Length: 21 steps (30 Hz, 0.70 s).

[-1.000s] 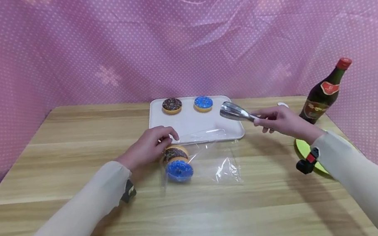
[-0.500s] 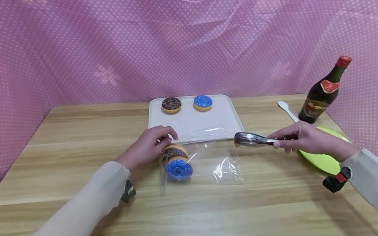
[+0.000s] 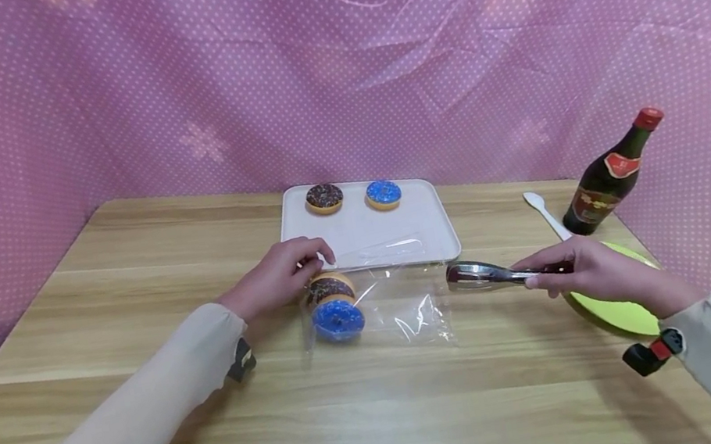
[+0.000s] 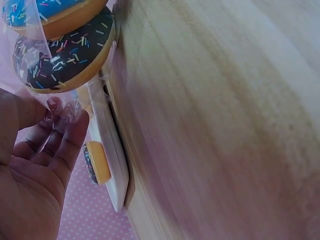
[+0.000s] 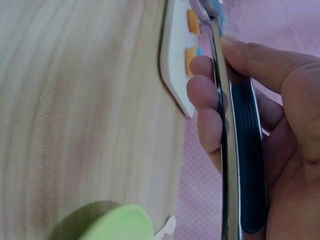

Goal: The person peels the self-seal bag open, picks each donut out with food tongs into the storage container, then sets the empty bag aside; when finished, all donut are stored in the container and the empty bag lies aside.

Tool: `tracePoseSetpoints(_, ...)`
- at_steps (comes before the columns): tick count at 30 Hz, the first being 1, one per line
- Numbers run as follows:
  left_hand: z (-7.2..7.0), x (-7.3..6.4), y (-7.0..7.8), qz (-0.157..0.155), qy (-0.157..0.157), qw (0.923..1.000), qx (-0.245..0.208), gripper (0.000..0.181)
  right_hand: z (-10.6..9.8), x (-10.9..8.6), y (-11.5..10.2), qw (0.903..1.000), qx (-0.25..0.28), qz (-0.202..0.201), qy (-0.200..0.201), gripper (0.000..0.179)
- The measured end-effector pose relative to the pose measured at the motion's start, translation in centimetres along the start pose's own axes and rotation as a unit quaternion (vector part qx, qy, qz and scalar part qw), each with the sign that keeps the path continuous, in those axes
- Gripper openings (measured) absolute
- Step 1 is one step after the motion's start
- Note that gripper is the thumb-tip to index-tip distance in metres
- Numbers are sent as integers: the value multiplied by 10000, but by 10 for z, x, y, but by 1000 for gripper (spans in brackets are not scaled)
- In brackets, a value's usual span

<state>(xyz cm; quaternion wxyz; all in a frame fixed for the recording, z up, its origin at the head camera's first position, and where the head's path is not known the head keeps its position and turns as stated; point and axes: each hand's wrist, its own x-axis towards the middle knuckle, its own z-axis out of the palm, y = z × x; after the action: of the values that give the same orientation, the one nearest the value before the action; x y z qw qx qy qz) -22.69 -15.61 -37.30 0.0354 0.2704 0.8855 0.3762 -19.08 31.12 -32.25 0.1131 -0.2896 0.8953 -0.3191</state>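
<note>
The head view is bright; white glare streaks the bag (image 3: 418, 318), soft shadows darken the surface (image 3: 391, 422). Wrist views look dimmer, hazier.

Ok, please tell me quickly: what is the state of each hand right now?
Left hand: pinching the clear bag.
Right hand: holding the tongs.

Both arms (image 3: 127, 425) stretch forward — the left hand (image 3: 280, 273) pinches with bent fingers (image 4: 70, 142), the right hand (image 3: 596, 273) grips, thumb (image 5: 255, 59) opposing its fingers.
</note>
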Motion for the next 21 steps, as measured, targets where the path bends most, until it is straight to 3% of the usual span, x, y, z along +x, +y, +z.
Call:
tracePoseSetpoints(11, 1, -1, -1, 133, 73, 9999, -1, 19, 19, 13, 3, 9988, -279, 352, -207, 27)
tracePoseSetpoints(21, 2, 0, -2, 145, 62, 9999, 15, 19, 42, 28, 3, 9982, -316, -499, -124, 27)
